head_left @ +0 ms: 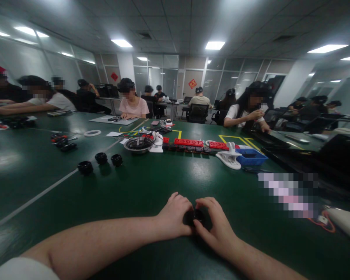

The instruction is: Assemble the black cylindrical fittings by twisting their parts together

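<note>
Close in front of me on the green table (146,198), a small black round part (197,215) sits between my two hands. My left hand (175,214) curls its fingers around the left side, with the fingertips partly hidden. On the other side, my right hand (217,223) has thumb and index finger bent around the part. Its exact kind is too dark to make out. Farther left stand three similar black round parts, a nearer one (85,167), a middle one (100,158) and a right one (116,160).
Across the table lie a metal bowl (138,145), a row of red blocks (189,143), white clamp-like pieces (230,155) and a blue bin (252,156). Hand tools (62,140) and a white ring (92,133) are far left. Several people sit around, one opposite (133,105).
</note>
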